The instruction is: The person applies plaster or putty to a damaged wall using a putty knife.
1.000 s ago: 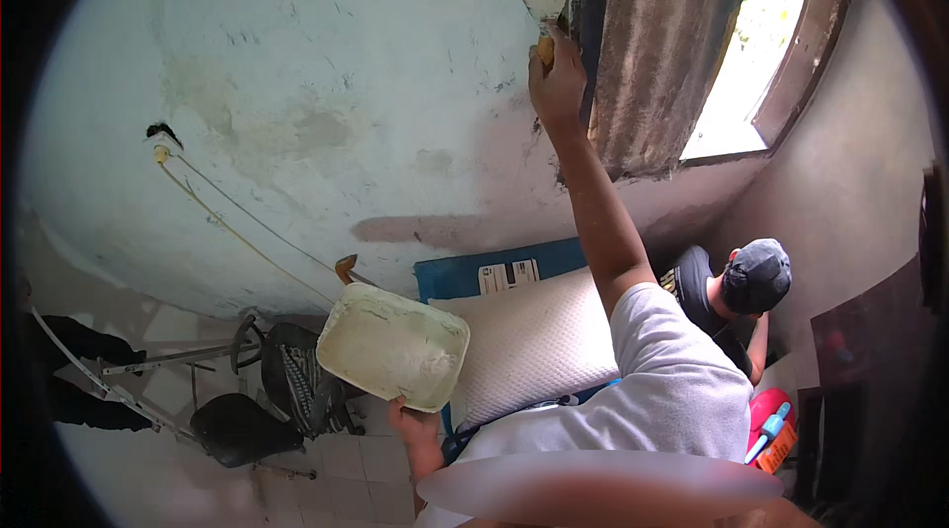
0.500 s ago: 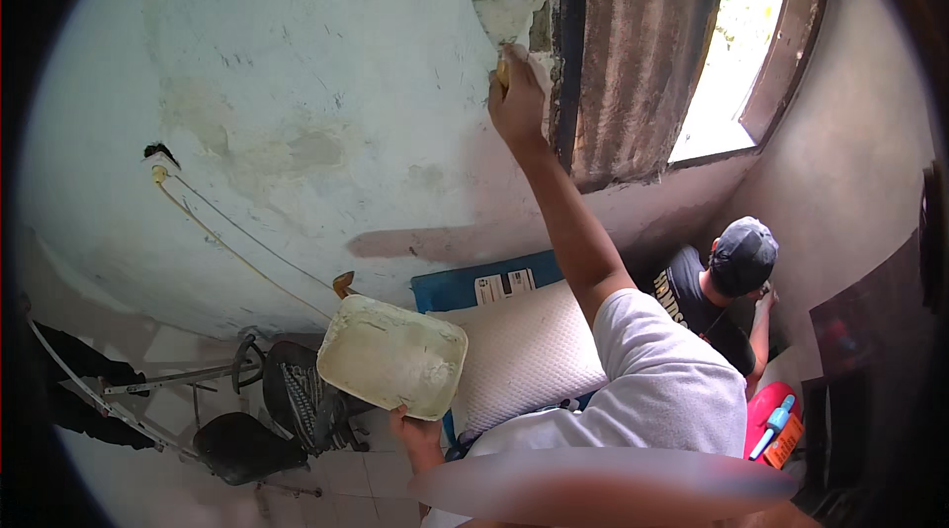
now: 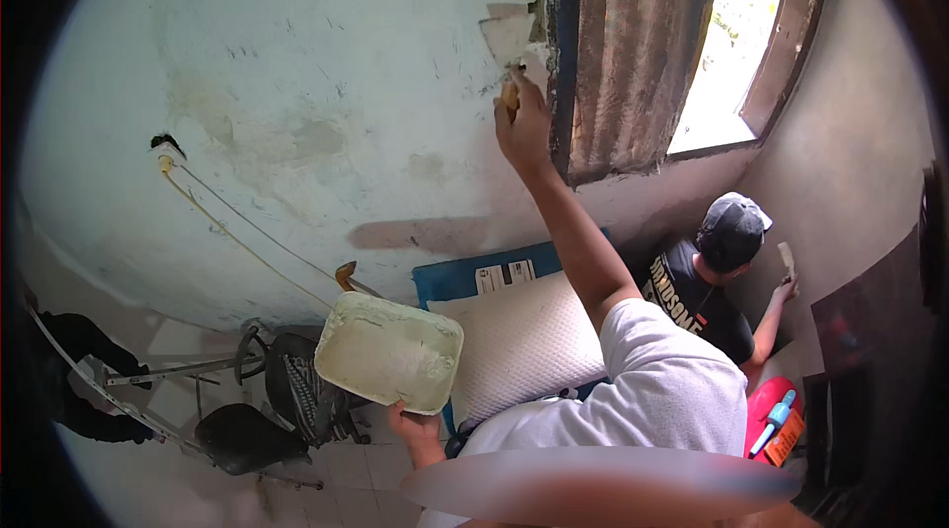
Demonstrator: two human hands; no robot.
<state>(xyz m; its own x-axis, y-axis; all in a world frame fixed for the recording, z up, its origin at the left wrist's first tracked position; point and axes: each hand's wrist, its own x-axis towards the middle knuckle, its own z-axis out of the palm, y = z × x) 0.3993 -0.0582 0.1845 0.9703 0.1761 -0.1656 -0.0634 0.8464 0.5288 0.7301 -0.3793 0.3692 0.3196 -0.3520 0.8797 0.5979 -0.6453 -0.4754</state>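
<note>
My right hand (image 3: 524,123) is raised to the wall beside the window and wrapped round the yellowish handle of a putty knife (image 3: 507,40). The wide blade points up and lies at or very near the wall, next to broken plaster (image 3: 535,19) along the window frame; whether it touches, I cannot tell. Low in front of me, my left hand (image 3: 416,427) grips the near rim of a pale rectangular tub (image 3: 381,345), tilted so its inside shows. Whitish smears coat the tub. A brown curved handle (image 3: 345,276) sticks up behind its far rim.
A white pillow (image 3: 524,350) lies over a blue surface (image 3: 445,283). Cables run from a wall socket (image 3: 166,160) towards the tub. A black chair (image 3: 247,439) stands left. At right, a co-worker in a cap (image 3: 733,231) holds a small tool (image 3: 787,256). A brown curtain (image 3: 633,53) hangs at the window.
My right hand and the putty knife have moved slightly down and right along the wall. The tub has barely shifted. The co-worker's hand has come up towards the right wall.
</note>
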